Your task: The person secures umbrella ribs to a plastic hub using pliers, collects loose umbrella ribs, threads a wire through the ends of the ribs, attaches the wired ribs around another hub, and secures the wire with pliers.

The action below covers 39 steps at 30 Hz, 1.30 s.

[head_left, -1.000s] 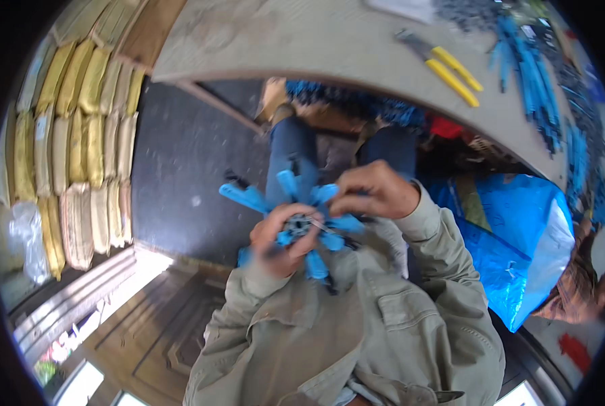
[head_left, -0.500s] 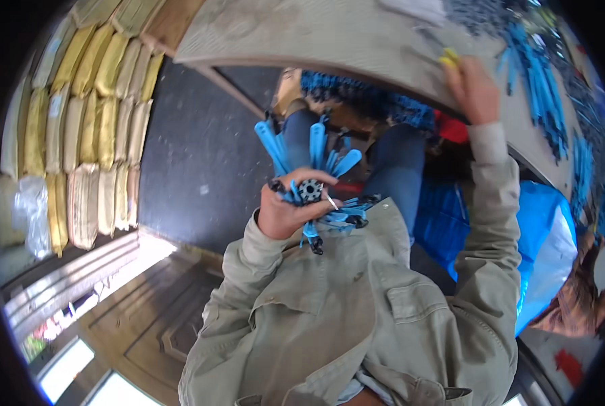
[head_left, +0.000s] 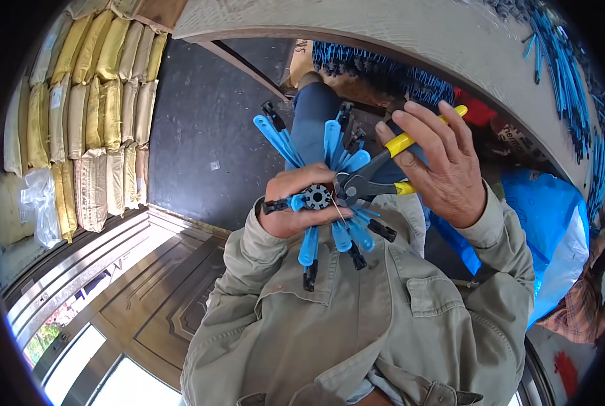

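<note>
My left hand (head_left: 283, 218) is closed around a round dark hub (head_left: 317, 197) with slots about its rim. Flat light-blue arms with black end pieces (head_left: 308, 246) fan out around it on several sides. A thin wire (head_left: 340, 211) sticks out by my thumb. In my right hand (head_left: 448, 169) are pliers (head_left: 363, 187) with yellow handles, held between thumb and fingers, the handles spread apart. Their dark jaws lie just right of the hub, close to the wire; whether they touch it I cannot tell.
A pale worktop (head_left: 383, 24) curves across the far side, with bundles of blue strips (head_left: 565, 74) at its right. Stacked yellowish packages (head_left: 92, 88) line the left. A blue sack (head_left: 542, 216) stands right of my legs. More blue-and-black parts (head_left: 363, 57) lie under the worktop.
My right hand has come from the worktop down to the hub and now holds the yellow-handled pliers there. My left hand keeps its hold on the hub.
</note>
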### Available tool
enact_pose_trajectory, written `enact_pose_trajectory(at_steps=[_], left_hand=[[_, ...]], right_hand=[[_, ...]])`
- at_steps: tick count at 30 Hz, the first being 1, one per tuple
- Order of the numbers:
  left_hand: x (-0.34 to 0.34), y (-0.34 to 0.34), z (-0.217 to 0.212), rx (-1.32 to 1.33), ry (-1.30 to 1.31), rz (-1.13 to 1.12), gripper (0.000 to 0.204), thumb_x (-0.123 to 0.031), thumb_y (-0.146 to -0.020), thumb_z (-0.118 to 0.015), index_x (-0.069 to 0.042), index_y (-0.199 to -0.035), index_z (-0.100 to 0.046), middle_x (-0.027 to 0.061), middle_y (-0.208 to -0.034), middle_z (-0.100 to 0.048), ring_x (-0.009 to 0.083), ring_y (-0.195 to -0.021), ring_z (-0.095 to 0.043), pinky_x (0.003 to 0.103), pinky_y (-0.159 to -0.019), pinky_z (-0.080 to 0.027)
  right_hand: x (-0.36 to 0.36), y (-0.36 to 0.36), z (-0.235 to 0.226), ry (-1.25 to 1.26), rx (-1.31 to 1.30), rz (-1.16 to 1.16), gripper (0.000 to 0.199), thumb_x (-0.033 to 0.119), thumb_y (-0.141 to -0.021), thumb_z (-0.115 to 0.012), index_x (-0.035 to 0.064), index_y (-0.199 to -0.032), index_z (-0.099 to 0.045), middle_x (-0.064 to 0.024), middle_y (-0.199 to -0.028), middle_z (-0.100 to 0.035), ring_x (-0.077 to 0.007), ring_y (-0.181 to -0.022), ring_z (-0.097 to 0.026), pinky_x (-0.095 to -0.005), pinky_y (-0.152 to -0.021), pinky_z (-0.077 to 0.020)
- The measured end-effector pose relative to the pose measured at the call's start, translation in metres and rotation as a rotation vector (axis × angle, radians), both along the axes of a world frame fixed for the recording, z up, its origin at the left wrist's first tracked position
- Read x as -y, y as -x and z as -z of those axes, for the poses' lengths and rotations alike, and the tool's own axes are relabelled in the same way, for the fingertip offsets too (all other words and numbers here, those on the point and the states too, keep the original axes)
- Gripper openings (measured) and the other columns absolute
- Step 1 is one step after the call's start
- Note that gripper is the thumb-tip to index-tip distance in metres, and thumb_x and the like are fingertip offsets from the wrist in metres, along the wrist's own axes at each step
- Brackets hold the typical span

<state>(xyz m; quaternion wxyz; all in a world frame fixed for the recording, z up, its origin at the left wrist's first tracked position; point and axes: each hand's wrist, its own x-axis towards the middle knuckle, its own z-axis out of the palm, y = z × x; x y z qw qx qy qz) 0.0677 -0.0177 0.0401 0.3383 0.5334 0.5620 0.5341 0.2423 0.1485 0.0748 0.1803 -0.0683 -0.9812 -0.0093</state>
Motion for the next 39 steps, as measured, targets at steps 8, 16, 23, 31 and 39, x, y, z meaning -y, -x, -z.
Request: enact_pose_trajectory(at_steps=[8,16,23,31,39], left_hand=[[0.001,0.000,-0.002,-0.049,-0.010,0.069,0.035,-0.011,-0.058,-0.082,0.002,-0.083,-0.061,0.0108,-0.076,-0.062,0.0212,-0.065,-0.059,0.030,-0.060,-0.046],[-0.003,0.007,0.008,0.060,-0.083,0.266,0.034,-0.002,-0.065,-0.072,0.001,-0.095,-0.058,0.0158,-0.084,-0.061,0.0289,-0.073,-0.060,0.035,-0.068,-0.045],[-0.001,0.006,0.008,0.036,-0.097,0.249,0.031,0.000,-0.064,-0.071,0.001,-0.091,-0.057,0.0141,-0.076,-0.057,0.0291,-0.066,-0.056,0.034,-0.062,-0.043],[-0.006,0.005,0.006,0.042,-0.106,0.221,0.025,-0.001,-0.063,-0.071,0.000,-0.084,-0.057,0.0111,-0.067,-0.054,0.0255,-0.059,-0.053,0.033,-0.055,-0.040],[-0.001,0.002,0.008,-0.039,-0.118,0.113,0.025,0.000,-0.066,-0.066,0.000,-0.089,-0.056,0.0109,-0.070,-0.056,0.0258,-0.063,-0.058,0.032,-0.057,-0.044]], right_hand=[[-0.007,0.003,-0.014,-0.086,0.043,-0.088,0.035,0.018,-0.073,-0.058,0.0109,-0.107,-0.061,-0.0047,-0.107,-0.047,-0.0196,-0.102,-0.050,-0.0414,-0.096,-0.0347],[-0.044,0.018,-0.021,-0.151,-0.076,-0.454,0.014,0.010,-0.063,-0.071,0.0067,-0.073,-0.062,-0.0077,-0.089,-0.052,-0.0235,-0.074,-0.053,-0.0358,-0.060,-0.0442],[-0.059,0.034,-0.017,-0.162,-0.122,-0.620,0.020,0.012,-0.061,-0.075,0.0062,-0.065,-0.055,-0.0077,-0.087,-0.052,-0.0238,-0.073,-0.053,-0.0364,-0.060,-0.0447],[-0.066,0.043,-0.008,-0.148,-0.155,-0.677,0.019,0.010,-0.063,-0.075,0.0064,-0.066,-0.056,-0.0078,-0.085,-0.052,-0.0240,-0.073,-0.053,-0.0374,-0.059,-0.0454],[-0.051,0.034,-0.003,-0.119,-0.139,-0.468,0.020,0.009,-0.064,-0.075,0.0074,-0.075,-0.058,-0.0084,-0.099,-0.053,-0.0250,-0.090,-0.055,-0.0436,-0.077,-0.0451]])
